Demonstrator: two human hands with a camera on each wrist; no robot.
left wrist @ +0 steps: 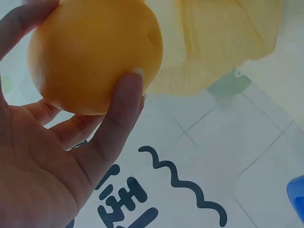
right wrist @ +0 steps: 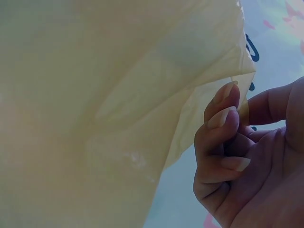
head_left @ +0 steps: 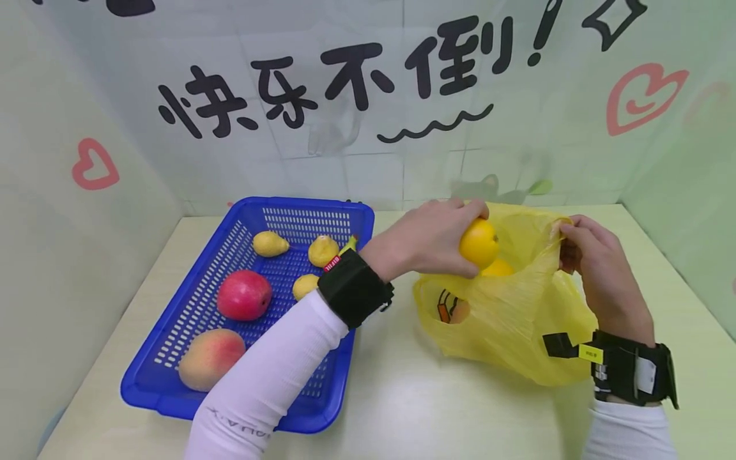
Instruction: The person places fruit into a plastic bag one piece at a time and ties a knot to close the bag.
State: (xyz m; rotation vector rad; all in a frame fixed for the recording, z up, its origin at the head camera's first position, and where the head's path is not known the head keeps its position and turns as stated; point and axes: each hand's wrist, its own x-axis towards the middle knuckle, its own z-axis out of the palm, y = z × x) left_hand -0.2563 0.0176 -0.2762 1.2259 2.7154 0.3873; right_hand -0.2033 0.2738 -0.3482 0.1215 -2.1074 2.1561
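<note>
My left hand (head_left: 434,237) grips an orange (head_left: 480,244) at the mouth of a yellow plastic bag (head_left: 517,319). In the left wrist view the thumb and fingers curl round the orange (left wrist: 95,57). Just below it, a second orange-yellow fruit (head_left: 498,268) shows inside the bag, partly hidden. My right hand (head_left: 604,268) pinches the bag's upper right edge and holds it up. The right wrist view shows the bag's film (right wrist: 118,118) drawn between thumb and fingertips of the right hand (right wrist: 237,152).
Left of the bag a blue plastic basket (head_left: 345,396) holds a red pomegranate-like fruit (head_left: 244,295), a peach (head_left: 211,360) and several yellow pears (head_left: 270,244). My left forearm crosses over the basket. A printed wall (head_left: 356,172) stands behind the pale table (head_left: 414,409).
</note>
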